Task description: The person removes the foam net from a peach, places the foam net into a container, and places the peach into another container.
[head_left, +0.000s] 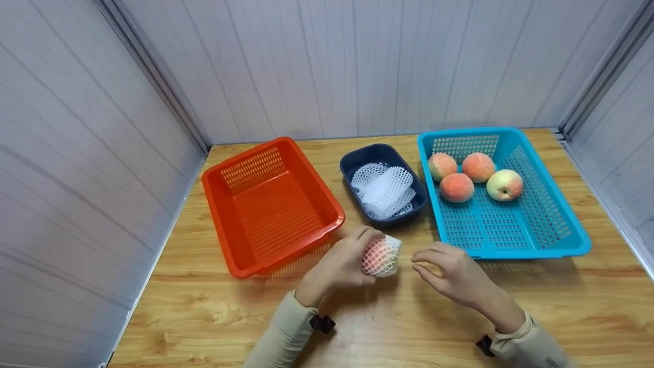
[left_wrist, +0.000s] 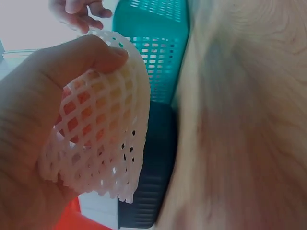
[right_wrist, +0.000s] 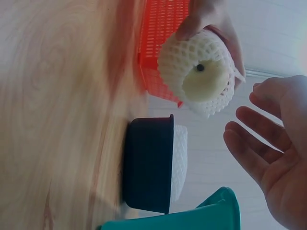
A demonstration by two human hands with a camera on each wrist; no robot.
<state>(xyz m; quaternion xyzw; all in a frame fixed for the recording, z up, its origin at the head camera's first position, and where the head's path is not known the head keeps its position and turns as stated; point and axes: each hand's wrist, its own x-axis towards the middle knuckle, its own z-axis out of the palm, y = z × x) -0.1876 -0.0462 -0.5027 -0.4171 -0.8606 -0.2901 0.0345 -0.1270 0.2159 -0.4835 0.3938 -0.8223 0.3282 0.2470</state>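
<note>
My left hand (head_left: 343, 263) grips a peach (head_left: 377, 257) wrapped in a white foam net sleeve (left_wrist: 103, 129), with the thumb pressed on the net. One end of that peach shows bare through the sleeve's opening in the right wrist view. My right hand (head_left: 457, 276) is apart from it, a short way to the right, its fingers loosely bent and holding nothing. Beyond both hands, a dark blue bin (head_left: 384, 223) holds several foam net sleeves (head_left: 386, 191). Several bare peaches (head_left: 457, 187) lie in the blue basket (head_left: 511, 253) at the right.
A red basket (head_left: 276, 225) stands at the left, close beside the dark bin, its inner floor visible. All three containers sit on a wood-grain table (head_left: 194, 317). Pale panel walls (head_left: 327, 66) rise behind and at both sides.
</note>
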